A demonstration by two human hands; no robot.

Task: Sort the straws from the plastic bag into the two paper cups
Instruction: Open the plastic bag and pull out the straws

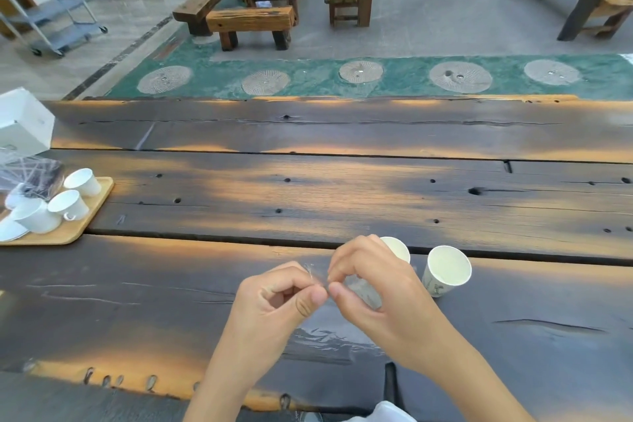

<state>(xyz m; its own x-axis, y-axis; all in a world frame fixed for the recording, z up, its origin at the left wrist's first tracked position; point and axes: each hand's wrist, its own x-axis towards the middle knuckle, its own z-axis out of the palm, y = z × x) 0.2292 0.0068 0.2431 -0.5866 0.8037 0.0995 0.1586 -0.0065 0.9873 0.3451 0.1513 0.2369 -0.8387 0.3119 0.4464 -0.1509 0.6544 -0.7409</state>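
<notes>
A clear plastic bag (334, 336) hangs between my two hands above the dark wooden table (308, 188), its lower part resting on the tabletop. My left hand (274, 298) pinches the bag's top edge between thumb and forefinger. My right hand (373, 288) pinches the same edge just to the right. Straws inside the bag cannot be made out. Two white paper cups stand behind my right hand: one cup (399, 248) is partly hidden by my fingers, the other cup (445, 271) stands free to its right.
At the table's left end a wooden tray (85, 219) holds several white ceramic cups (68, 204) and saucers, with a white box (24, 123) and a wrapped dark item behind it. Benches, tables and metal carts stand on the floor beyond.
</notes>
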